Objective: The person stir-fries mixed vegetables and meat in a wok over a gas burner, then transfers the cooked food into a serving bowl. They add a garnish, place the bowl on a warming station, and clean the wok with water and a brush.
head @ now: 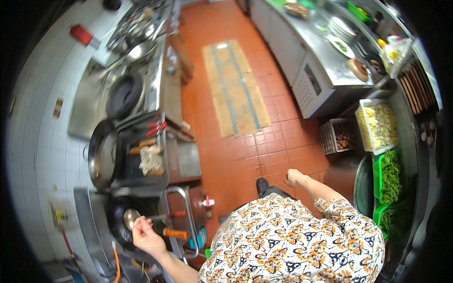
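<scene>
My left hand (pixel 148 235) is over the cooking range at the lower left, its fingers curled inward. Behind its fingertips lie the bowl of a metal ladle (pixel 131 216) and a dark wok (pixel 115 221). Whether the fingers touch the ladle cannot be told. A wooden-handled tool (pixel 176 233) rests just right of that hand, by a bent metal rail (pixel 189 205). On the other side, my right hand (pixel 293 178) hangs over the tiled floor in a loose fist, with nothing visible in it.
Another wok (pixel 102 155), a crumpled cloth (pixel 151 159) and red-handled tongs (pixel 155 128) line the range. A flattened cardboard mat (pixel 237 88) covers part of the floor. At right stand a steel counter (pixel 318 42), an egg crate (pixel 327 138), a white vegetable basket (pixel 368 123) and green baskets (pixel 378 180) of greens.
</scene>
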The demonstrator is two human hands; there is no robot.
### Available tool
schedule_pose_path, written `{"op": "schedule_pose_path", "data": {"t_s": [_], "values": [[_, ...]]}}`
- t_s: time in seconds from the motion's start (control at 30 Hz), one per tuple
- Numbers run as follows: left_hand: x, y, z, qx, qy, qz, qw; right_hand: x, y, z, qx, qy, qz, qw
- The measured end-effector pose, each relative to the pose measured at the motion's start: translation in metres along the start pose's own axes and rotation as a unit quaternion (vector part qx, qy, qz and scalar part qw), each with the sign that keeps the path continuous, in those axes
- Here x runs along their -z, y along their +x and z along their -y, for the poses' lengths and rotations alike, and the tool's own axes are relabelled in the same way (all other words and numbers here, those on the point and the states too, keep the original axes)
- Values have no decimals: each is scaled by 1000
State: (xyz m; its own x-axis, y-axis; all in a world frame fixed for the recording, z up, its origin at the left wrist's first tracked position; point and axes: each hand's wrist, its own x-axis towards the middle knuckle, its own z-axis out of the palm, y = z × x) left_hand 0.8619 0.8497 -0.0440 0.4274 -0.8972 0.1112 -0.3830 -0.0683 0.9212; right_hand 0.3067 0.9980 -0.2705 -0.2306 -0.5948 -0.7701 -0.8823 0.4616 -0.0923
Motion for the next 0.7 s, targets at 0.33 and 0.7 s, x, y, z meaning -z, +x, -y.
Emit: {"op": "schedule_pose_path", "data": {"t_s": [0.33,0.7], "values": [[-121,87,11,-90,105,348,927,42,23,56,-155,358,-49,920],[-334,180,96,-28,298,503,811,274,147,61,-140,355,-130,915]]}}
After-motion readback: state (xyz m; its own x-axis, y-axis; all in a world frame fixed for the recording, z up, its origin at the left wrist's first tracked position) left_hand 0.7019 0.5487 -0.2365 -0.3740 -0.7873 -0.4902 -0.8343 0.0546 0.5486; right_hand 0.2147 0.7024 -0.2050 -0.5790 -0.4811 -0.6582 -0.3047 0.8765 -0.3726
